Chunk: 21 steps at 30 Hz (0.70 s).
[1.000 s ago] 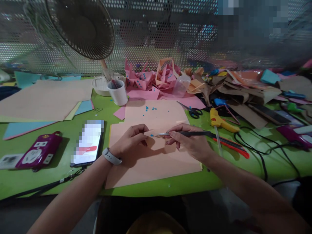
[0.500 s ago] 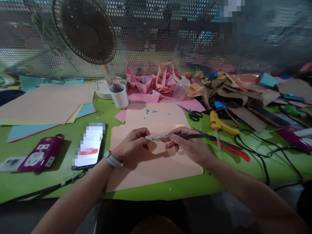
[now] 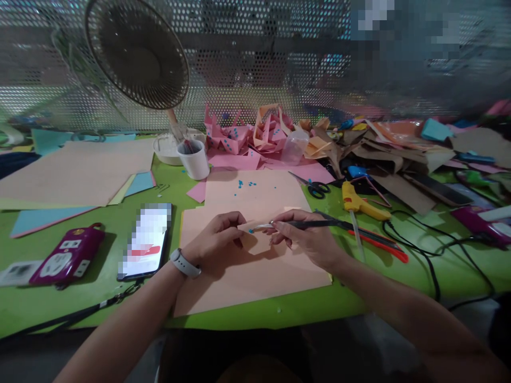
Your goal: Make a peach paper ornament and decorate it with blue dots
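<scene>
tweezers closed in on the blue dot
a second ago the silver tips of the tweezers (image 3: 262, 226) in the right hand (image 3: 299, 234) stood just beside the small blue dot (image 3: 251, 231), with a slight gap between; now they reach it, on the peach paper piece (image 3: 252, 243) held by the left hand (image 3: 221, 231). the tweezers have shifted slightly toward the left fingers, and their tips now slant down more.

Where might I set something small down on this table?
Green table shows between purple case and phone; the peach sheet is bare between its near edge and left hand, right hand. Crowded: right side, with glue gun, cutter, cables and paper scraps.
</scene>
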### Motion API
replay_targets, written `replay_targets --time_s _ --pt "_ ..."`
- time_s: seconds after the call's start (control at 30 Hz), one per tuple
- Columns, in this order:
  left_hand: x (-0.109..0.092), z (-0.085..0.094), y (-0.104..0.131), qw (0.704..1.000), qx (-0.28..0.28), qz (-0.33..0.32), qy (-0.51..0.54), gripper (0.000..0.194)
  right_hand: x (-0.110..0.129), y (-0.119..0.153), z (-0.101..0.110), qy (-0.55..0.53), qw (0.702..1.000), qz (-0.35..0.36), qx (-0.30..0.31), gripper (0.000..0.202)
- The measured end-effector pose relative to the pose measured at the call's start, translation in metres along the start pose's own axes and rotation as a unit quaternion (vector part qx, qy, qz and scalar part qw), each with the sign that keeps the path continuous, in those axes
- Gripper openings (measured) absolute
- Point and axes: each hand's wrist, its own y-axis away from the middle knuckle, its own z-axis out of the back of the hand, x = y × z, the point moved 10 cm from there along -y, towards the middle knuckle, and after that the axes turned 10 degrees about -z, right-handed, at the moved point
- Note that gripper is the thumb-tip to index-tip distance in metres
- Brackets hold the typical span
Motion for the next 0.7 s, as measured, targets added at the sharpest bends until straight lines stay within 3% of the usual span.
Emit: replay_targets --time_s 0.23,0.7 --pt "-0.0031 -0.0001 0.0 1.0 -0.001 0.001 -0.015 0.013 0.0031 0.0022 0.0017 0.005 1.0 0.001 -0.013 0.029" --pt "0.0052 -0.0076 0.0025 0.998 0.027 0.021 0.049 0.011 0.0022 0.0059 -0.0031 0.022 0.999 -0.005 0.026 0.029"
